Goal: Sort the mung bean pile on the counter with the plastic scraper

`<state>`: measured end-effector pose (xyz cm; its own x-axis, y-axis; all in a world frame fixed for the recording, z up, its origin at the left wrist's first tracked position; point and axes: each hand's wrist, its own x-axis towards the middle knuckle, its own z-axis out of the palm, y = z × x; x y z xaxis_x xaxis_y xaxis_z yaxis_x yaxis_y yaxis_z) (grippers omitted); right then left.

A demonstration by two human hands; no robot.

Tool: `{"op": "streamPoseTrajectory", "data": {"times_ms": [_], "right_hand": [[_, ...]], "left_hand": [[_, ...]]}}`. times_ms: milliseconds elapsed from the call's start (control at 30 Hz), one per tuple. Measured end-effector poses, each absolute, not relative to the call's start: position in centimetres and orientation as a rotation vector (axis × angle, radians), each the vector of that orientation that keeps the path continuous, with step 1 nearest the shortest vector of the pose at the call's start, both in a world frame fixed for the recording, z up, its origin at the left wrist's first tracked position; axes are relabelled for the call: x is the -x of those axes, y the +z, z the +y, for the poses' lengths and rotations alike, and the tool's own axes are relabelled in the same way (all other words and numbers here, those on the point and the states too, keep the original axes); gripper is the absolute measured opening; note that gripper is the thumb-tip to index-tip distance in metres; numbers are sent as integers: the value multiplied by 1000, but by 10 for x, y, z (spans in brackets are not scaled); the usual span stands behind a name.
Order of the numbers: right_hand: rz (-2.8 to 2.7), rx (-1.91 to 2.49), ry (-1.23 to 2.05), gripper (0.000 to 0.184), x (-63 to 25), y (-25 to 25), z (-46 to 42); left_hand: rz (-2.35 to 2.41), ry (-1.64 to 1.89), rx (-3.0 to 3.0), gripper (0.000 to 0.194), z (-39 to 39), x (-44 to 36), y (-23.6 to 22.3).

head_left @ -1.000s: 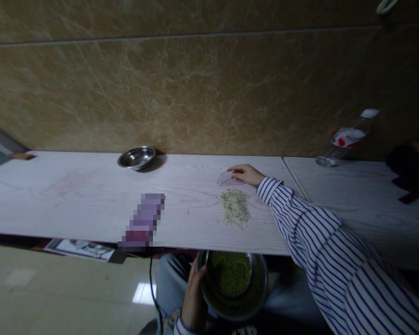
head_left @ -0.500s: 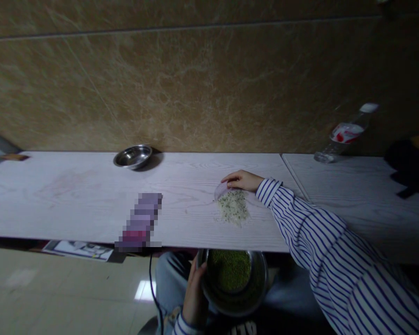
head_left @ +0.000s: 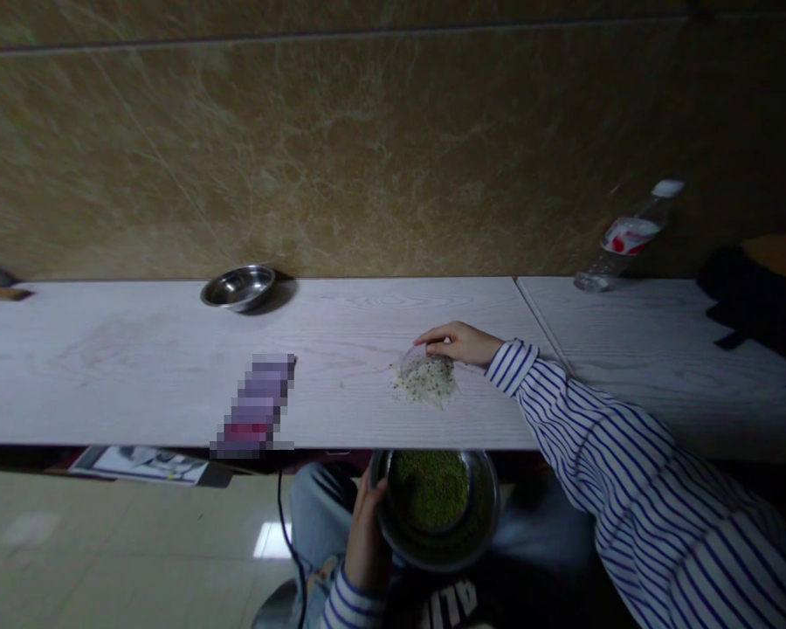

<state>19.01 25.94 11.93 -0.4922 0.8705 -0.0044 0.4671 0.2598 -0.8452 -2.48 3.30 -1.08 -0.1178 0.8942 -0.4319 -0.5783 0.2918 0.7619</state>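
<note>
A: What is the biggest thing there?

B: The brown marbled wall (head_left: 367,157). After it comes the pale, wood-grained desk (head_left: 157,384), then a striped sleeve (head_left: 603,445) stretched over the desk from the right.

A: And next in size?

B: The large metal bowl (head_left: 436,552), just off the desk's near edge on the person's side, with green grains (head_left: 430,489) inside. Then a clear bottle (head_left: 630,236) with 1 white cap, near the wall on the right, and a small metal bowl (head_left: 249,295) near the wall on the left.

A: Where are the 2 hands?

B: The left hand (head_left: 367,537) grips the large metal bowl's left side, thumb at the rim; its other fingers are mostly hidden. The right hand (head_left: 459,341) is at the desk, its fingers and thumb clamped together.

A: On what?

B: Size order first: a loose pile (head_left: 429,383) of white grains flecked with green lies on the desk, just below that hand. Smallest is the clear piece (head_left: 414,356) it pinches, thin and curved, at the pile's far edge.
</note>
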Motion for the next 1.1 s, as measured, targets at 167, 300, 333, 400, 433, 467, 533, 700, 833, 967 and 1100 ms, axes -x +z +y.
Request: {"op": "streamPoseTrajectory", "data": {"times_ms": [167,300,333,400,433,467,533,700,833,967,1100], "right_hand": [[-2048,1218,1073,28,-194,118,243],[-2043,1259,1023,30,-196,115,234],[-2045,1267,1014,30,-196,113,232],[-2048,1272,987,30,-198,110,228],[-2049,1268,970,30,-199,108,226],[-2048,1260,951,30,-199,107,224],[-2039,1242,916,31,-201,105,220],[-2022,1227,837,31,-202,104,207],[-2050,1230,771,31,-203,106,198],[-2062,1230,734,31,-204,106,189],[-2050,1228,715,32,-208,104,183]], "left_hand": [[1063,1288,-366,48,33,21,-6],[1046,1295,-341,49,33,16,1],[1048,1300,-343,49,33,16,2],[1056,1308,-352,48,32,14,2],[1061,1306,-359,47,31,14,1],[1065,1304,-365,47,31,14,0],[1063,1301,-373,46,31,14,-3],[1031,1318,-350,42,32,14,-7],[1036,1323,-332,39,33,13,-4],[1008,1314,-310,44,32,12,-1],[1012,1315,-323,45,30,11,0]]}}
